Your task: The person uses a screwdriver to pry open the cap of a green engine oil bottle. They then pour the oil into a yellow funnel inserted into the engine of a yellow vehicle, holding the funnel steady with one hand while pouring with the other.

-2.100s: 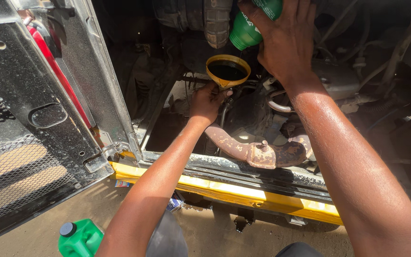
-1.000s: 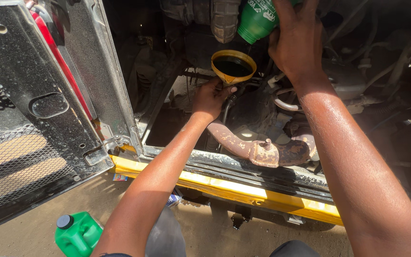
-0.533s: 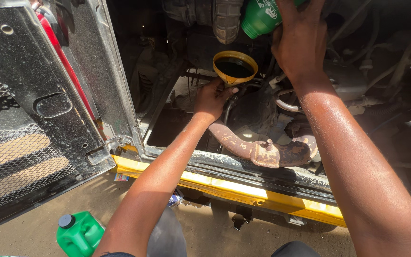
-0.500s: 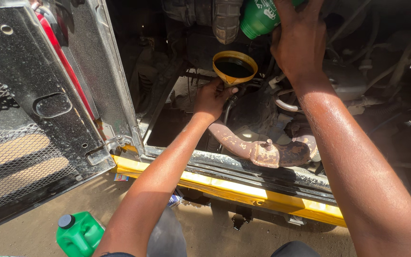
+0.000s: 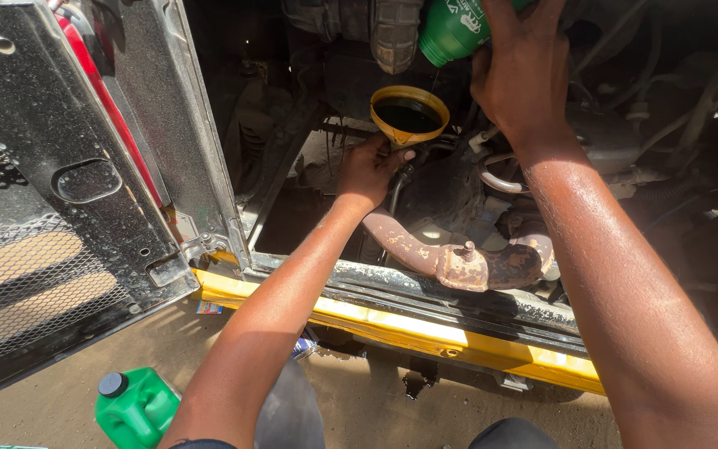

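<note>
My right hand [image 5: 518, 75] grips a green bottle [image 5: 457, 29], fingers wrapped around its body, and holds it tipped mouth-down over the funnel [image 5: 410, 114] in the engine bay. The bottle's mouth sits just above and to the right of the funnel's rim, not touching it. I think a thin thread of oil runs down from it, though the shadow makes that hard to tell. The yellow funnel stands upright, dark oil pooled in its bowl. My left hand [image 5: 369, 166] is closed around the funnel's neck just below the bowl, steadying it. Below my left forearm a rusty pipe [image 5: 459, 262] lies across the bay, behind the yellow sill [image 5: 425, 328]. A green jug [image 5: 136, 407] with a black cap stands on the ground at lower left, beside the open metal door [image 5: 85, 183].
</note>
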